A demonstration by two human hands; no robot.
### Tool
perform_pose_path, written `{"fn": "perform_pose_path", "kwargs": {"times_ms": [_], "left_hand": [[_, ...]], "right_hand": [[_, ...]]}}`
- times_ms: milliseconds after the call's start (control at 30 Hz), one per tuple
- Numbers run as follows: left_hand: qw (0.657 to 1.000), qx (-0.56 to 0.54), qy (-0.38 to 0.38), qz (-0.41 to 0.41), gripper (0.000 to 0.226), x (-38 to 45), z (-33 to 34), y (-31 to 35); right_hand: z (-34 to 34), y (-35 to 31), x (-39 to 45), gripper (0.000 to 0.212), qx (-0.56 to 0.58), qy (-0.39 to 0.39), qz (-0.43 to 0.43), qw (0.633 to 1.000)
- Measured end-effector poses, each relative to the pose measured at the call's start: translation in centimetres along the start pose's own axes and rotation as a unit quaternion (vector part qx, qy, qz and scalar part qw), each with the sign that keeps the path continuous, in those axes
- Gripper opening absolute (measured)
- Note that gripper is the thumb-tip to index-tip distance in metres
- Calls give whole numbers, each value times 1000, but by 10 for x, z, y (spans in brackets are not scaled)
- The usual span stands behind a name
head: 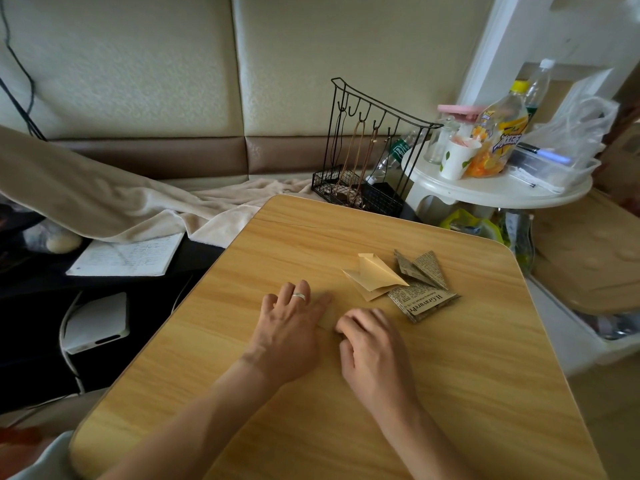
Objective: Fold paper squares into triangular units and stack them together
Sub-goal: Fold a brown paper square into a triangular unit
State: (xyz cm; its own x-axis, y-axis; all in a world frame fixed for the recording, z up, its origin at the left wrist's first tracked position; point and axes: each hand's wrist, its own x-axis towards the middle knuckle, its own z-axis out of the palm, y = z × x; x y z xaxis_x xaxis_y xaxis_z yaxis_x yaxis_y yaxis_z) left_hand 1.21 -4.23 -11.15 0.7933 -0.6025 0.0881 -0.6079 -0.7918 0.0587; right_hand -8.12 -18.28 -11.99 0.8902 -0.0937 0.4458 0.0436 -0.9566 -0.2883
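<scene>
Left hand [289, 327]: fingers straight, spread, flat on table [485, 375]. Right hand [372, 344]: fingers curled, pressing; paper under them not discernible. Folded tan unit [375, 277], newsprint units [424, 289] just beyond, overlapping. Risk: sleeveless forearm sweep scatters stack; uneven pressing skews crease

There is only the one view, from a camera worn on the person's head, looking forward and steeply down across the wooden bench [381, 393]. It sits close: both forearms run in from the bottom edge of the picture, and the left hand [291, 327] and right hand [372, 344] lie near the middle of the bench. The near edge of the bench drops out of the bottom, while its far edge and far right corner show whole. The wide lens (it bows straight lines at the margins) also takes in the padded wall [138, 64] beyond and a white side table [485, 192] past the far right corner.
</scene>
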Motion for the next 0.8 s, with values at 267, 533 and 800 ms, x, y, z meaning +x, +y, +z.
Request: {"fn": "perform_pose_path", "kwargs": {"times_ms": [267, 533, 800], "left_hand": [[999, -10, -30, -17, 79, 6, -3, -1], [987, -146, 6, -70, 68, -7, -14, -2], [958, -242, -25, -154, 58, -4, -17, -1]], "right_hand": [[3, 2, 0, 15, 10, -2, 3, 1000], [7, 3, 0, 14, -4, 33, 34, 999], [7, 2, 1, 11, 2, 59, 52, 997]]}}
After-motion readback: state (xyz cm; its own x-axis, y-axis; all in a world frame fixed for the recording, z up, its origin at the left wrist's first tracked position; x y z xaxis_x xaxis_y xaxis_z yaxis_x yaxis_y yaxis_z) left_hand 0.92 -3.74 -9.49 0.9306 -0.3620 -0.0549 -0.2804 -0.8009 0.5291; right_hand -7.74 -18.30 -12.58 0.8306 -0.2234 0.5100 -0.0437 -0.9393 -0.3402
